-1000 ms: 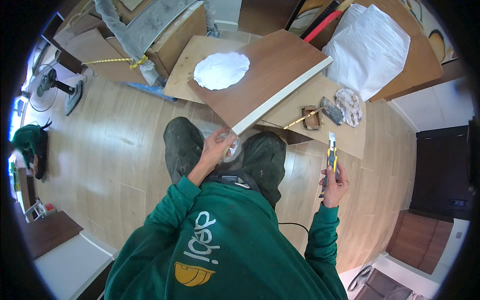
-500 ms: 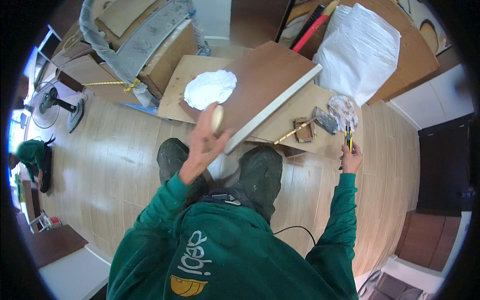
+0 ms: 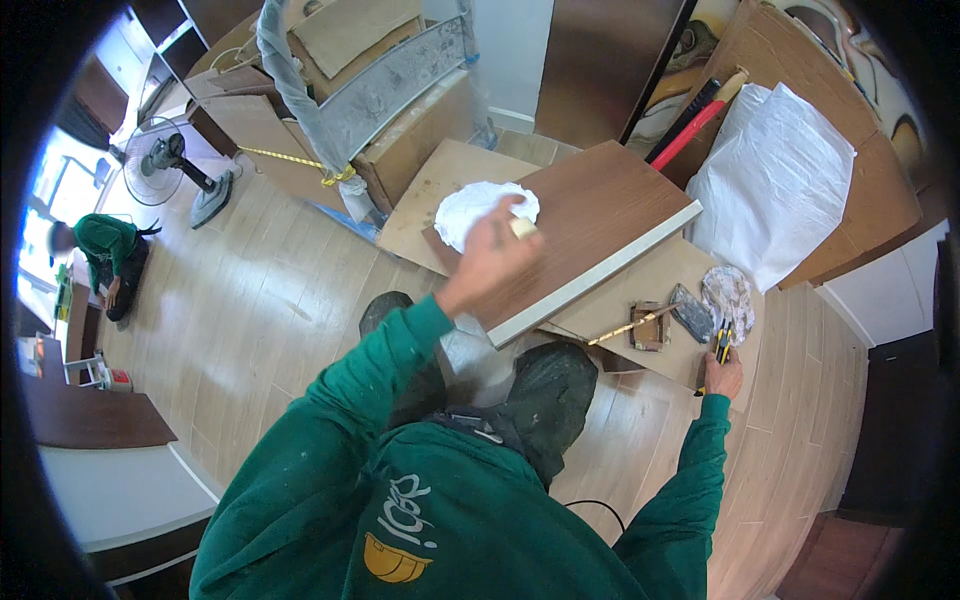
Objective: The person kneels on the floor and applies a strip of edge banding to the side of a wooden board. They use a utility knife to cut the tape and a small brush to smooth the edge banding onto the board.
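Note:
My left hand (image 3: 490, 262) is closed around a small cream-coloured rounded piece (image 3: 523, 228), its kind unclear. It hovers over a brown wood-look panel (image 3: 610, 215) with a pale edge, covering part of a crumpled white cloth (image 3: 460, 215). I cannot tell whether the piece touches the panel. On the right, my right hand (image 3: 724, 377) grips a black-and-yellow hand tool (image 3: 723, 342), whose exact kind is hard to make out. Beside its tip lie a stained white rag (image 3: 728, 292) and a dark grey slab (image 3: 691, 314). A thin stick (image 3: 622, 329) rests across a small open box (image 3: 650, 336).
Cardboard sheets (image 3: 440, 180) lie under the panel. A white sack (image 3: 775, 185) and a red-and-black long tool (image 3: 690, 130) lean at the back right. Wrapped furniture (image 3: 405, 150) stands at the back left. Farther left are a fan (image 3: 175, 160) and a crouching person (image 3: 110, 250).
My left hand has moved inward over the white cloth with the cream piece. My right hand still holds the tool, near the stained rag. The whole view has shifted.

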Tool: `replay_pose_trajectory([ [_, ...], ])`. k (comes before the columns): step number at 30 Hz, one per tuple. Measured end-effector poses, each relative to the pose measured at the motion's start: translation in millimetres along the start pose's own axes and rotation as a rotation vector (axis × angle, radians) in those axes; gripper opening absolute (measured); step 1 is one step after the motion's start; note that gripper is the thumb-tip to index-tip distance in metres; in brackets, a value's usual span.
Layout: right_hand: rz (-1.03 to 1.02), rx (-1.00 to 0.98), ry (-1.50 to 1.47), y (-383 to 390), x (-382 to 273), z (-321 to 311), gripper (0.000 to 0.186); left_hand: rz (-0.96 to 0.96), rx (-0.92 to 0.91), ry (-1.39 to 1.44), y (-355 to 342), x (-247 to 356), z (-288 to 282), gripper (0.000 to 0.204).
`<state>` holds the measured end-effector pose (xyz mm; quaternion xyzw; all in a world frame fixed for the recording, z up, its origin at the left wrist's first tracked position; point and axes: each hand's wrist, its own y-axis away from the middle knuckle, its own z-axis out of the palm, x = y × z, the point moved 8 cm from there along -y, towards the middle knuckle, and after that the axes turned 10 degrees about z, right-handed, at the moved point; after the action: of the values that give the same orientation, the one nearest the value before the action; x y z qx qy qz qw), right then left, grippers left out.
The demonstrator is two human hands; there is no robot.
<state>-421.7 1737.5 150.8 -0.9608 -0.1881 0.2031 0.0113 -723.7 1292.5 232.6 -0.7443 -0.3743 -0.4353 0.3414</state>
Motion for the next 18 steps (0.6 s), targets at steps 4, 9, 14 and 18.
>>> replay_pose_trajectory([
  [4,0.016,-0.002,0.047,3.7,8.1,-1.3,0.064,0.236,0.316,-0.269,-45.0,-16.3,-83.6,0.053],
  [9,-0.02,0.054,-0.028,11.4,6.5,-7.9,0.064,0.168,0.307,-0.299,-92.9,-79.0,-119.8,0.047],
  [14,-0.136,0.141,-0.292,44.5,-8.9,-28.1,0.052,0.166,0.122,-0.43,-92.9,-141.1,-103.5,0.051],
  [18,-0.218,-0.25,-0.593,98.9,-51.9,-0.2,0.032,0.295,0.172,-0.336,-64.7,-118.0,-87.2,0.053],
])
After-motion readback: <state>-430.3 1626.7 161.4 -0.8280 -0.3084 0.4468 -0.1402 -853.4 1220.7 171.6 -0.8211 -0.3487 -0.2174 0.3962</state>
